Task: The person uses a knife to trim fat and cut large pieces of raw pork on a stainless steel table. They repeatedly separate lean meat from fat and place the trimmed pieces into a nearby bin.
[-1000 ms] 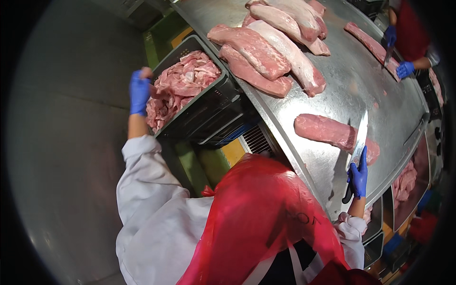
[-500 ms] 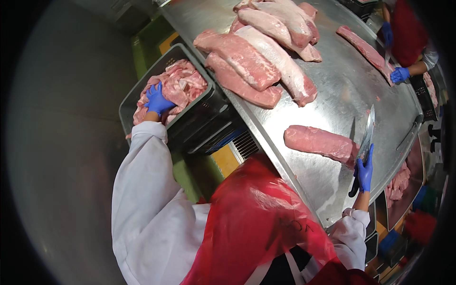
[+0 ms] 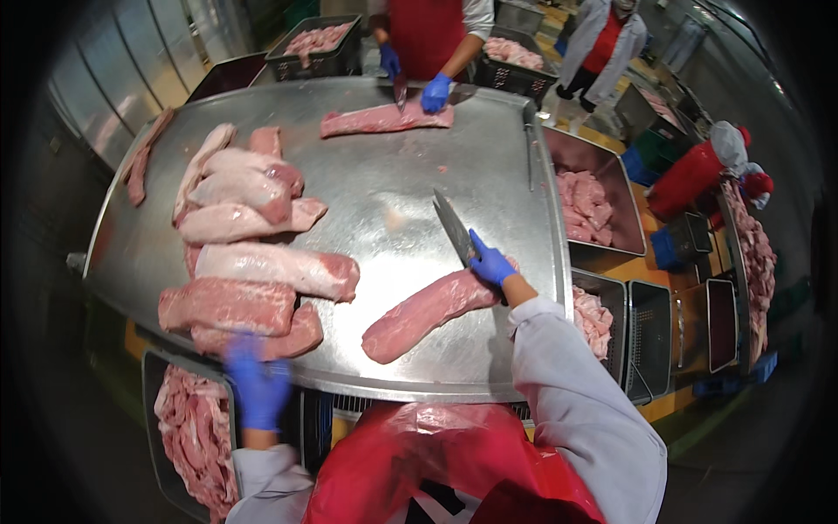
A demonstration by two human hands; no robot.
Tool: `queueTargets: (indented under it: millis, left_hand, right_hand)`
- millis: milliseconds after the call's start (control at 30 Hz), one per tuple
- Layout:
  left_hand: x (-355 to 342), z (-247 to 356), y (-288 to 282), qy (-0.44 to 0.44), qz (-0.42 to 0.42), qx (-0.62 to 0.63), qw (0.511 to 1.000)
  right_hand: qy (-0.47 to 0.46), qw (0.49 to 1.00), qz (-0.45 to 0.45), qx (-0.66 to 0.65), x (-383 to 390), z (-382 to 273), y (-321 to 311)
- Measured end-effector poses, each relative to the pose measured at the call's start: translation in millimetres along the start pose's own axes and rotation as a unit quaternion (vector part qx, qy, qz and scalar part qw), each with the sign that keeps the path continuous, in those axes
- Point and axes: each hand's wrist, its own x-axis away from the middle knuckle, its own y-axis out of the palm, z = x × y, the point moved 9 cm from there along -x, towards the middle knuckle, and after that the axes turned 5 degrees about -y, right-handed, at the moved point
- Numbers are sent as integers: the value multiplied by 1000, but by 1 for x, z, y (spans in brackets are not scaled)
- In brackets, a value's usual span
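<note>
My right hand [image 3: 491, 259], in a blue glove, is closed round the handle of a knife [image 3: 453, 225], whose blade slants up and left above the steel table [image 3: 436, 345]. Just below that hand lies a long trimmed piece of pork loin [image 3: 428, 312]. My left hand [image 3: 257, 384], also gloved in blue, is smeared by motion at the table's near left edge. Its fingers are too blurred to read. Close beyond it are a pork loin [image 3: 227, 307] and another partly under it. Meat trimmings [image 3: 190, 428] fill the grey crate beside my left arm.
More pork loins [image 3: 240, 196] are heaped on the table's left side. Across the table, a co-worker's gloved hands [image 3: 436, 93] cut another loin [image 3: 384, 120]. A thin rod-like tool [image 3: 530, 157] lies near the right edge. Bins of meat [image 3: 585, 205] stand beyond that edge.
My left hand has come out of the crate of trimmings and up to the table edge. The view has swung round toward the table. The knife stays in my right hand.
</note>
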Motion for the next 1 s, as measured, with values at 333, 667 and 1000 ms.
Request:
queueTargets:
  millis: [333, 667, 1000]
  left_hand:
    - [-2, 189, 286, 363, -147, 65, 918]
    - [-124, 266, 368, 194, -242, 254, 916]
    - [49, 185, 286, 126, -263, 268, 918]
  right_hand:
    - [187, 906, 88, -369, 181, 83, 4]
    - [201, 817, 206, -500, 244, 44, 27]
    - [139, 972, 52, -180, 79, 14, 4]
